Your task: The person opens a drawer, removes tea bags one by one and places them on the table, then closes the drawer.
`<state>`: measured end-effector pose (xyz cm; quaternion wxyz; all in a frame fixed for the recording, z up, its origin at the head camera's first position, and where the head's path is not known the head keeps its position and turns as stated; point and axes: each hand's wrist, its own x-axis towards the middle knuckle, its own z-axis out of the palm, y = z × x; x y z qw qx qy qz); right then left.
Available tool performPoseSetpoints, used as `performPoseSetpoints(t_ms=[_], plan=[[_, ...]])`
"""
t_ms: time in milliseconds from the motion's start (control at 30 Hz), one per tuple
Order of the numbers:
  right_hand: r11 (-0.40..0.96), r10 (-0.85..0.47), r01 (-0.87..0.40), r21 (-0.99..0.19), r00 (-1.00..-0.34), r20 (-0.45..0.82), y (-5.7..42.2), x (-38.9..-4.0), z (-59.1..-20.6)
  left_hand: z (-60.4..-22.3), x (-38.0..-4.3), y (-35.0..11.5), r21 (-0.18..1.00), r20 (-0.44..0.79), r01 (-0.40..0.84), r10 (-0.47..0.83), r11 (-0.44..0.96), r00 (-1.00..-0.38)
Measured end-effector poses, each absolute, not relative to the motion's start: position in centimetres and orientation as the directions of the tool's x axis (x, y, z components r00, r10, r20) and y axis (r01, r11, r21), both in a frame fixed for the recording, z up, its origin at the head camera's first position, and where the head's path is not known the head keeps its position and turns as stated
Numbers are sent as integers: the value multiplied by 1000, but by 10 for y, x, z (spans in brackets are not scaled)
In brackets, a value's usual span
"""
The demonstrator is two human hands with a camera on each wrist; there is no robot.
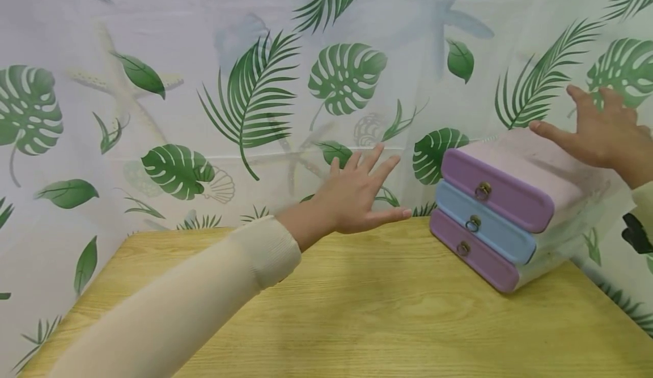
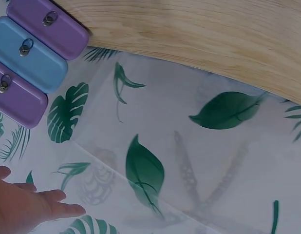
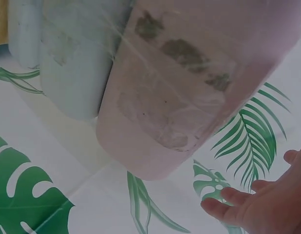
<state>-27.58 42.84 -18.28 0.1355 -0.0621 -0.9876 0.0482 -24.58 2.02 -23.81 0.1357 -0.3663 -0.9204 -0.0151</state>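
A: Where's the drawer unit [image 1: 515, 211], and what are the hands doing?

B: Far right corner of the table [image 1: 357, 310]; left hand [image 1: 357, 194] over the far edge, fingers spread, holding nothing; right hand [image 1: 604, 134] near the unit's top, fingers spread too, no contact visible

A: How will it handle?

B: Guessing light, stiff plastic; glossy side walls might slip; contents hidden, so weight unsure; drawers could slide out if tipped forward

A: Where to hold?

B: I'd put a palm on each side wall, low down; ring pulls [image 1: 482, 191] look small, use only for sliding a drawer

A: Orientation?

B: Upright, fronts stacked purple, blue, purple, facing roughly the near left corner; long axis seems front to back, receding toward the far right corner
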Motion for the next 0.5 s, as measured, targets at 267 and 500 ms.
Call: performPoseSetpoints(t_ms=[267,500], plan=[[982,167,139,-131,-957,237,433,-278,-190,-234,-250,62,-95,230,682,683,725,-693],[975,186,154,-161,-959,213,442,-285,-206,-233,-243,93,-90,161,729,732,679,-662]])
